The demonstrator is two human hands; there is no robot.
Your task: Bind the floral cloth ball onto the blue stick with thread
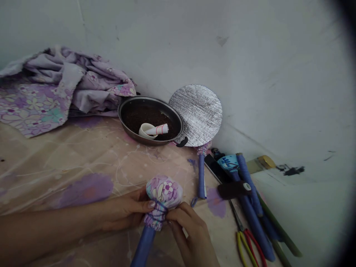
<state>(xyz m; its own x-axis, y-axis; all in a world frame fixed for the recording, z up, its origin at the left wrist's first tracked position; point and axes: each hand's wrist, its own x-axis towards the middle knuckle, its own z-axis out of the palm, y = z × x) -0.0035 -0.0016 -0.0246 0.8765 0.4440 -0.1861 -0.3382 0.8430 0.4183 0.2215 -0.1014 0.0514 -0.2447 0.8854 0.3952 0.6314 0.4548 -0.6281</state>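
The left hand (125, 209) curls closed against the left side of a floral fabric head (164, 192), while the right hand (191, 233) presses its fingers onto the neck below, which is bound with dark thread (156, 217). The head tops a blue foam rod (142, 246). Its long axis tilts from the far right down to the near left, and the rod runs off the near edge. The right hand lies nearer the binding, the left nearer the head. Both are above a translucent table cover (63, 159). Farther off sit a dark pan (150, 99) holding a white roll (157, 129), and a quilted silver disc (196, 115). To the right lie blue rods (251, 207) and red-and-yellow-handled pliers (249, 248).
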